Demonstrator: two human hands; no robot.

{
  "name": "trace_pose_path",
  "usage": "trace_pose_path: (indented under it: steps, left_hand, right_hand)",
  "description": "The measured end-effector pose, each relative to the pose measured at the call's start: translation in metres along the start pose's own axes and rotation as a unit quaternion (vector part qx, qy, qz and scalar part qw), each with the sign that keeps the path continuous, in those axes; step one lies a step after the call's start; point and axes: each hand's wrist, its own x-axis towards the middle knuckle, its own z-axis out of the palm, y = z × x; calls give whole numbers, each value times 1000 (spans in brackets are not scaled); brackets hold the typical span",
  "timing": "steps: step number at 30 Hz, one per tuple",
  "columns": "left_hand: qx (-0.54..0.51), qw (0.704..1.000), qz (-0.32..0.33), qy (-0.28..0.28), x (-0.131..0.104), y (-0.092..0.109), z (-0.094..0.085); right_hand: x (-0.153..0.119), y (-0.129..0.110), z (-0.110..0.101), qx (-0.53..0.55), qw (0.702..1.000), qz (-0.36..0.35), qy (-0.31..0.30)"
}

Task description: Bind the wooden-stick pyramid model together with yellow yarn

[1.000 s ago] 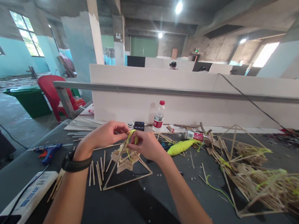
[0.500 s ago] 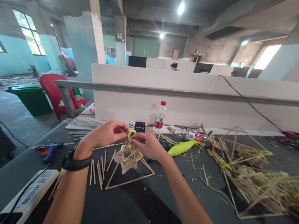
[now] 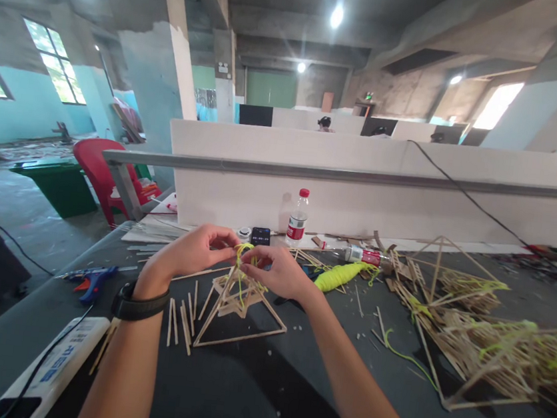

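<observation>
The person works the yellow-green cord [image 3: 245,251] at the peak of a stick pyramid [image 3: 240,337], which stands on the dark surface [image 3: 208,389] straight ahead, between the two forearms. The left hand [image 3: 211,247] has its grip closed, thumb and forefinger pinching the cord at the top. The right hand [image 3: 278,273] meets it from the other side with fingertips at the cord; what lies between them is too small to tell.

The step in hand looks like handling cord around the joint where the legs meet. To do it well, one hand would best steady the peak while the other draws the cord snug, pulling evenly and sideways rather than hard downward, since the thin legs seem likely to flex or snap. Loose strands are best cleared from the small stick piece [image 3: 234,306] inside the frame, so that nothing snags.

The pyramid points upward, its very tip covered by fingers. It has no clear long axis of its own; its line of symmetry rises from the base to the peak, roughly upright. The front base stick slants from a nearer corner on the left to a slightly farther one on the right, beside the loose sticks [image 3: 185,327].
</observation>
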Motion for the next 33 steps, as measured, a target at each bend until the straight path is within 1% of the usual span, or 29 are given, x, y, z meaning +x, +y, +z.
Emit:
trace_pose_path:
  steps: [7,12,22,28,33]
  left_hand:
    - [9,1000,4,6,1,-1,1]
    - [17,1000,10,7,3,-3,3]
    - [18,1000,1,-13,7,-5,6]
    - [2,1000,-4,-29,7,-5,6]
    - [-2,999,11,-47,7,-3,5]
  right_hand:
    - [0,-1,-1,7,1000,18,-8]
    - [0,-1,-1,10,1000,12,-10]
    - [0,1,-3,3,1000,9,-11]
    - [1,3,-4,1,1000,8,-10]
    - [1,4,-5,7,1000,18,-13]
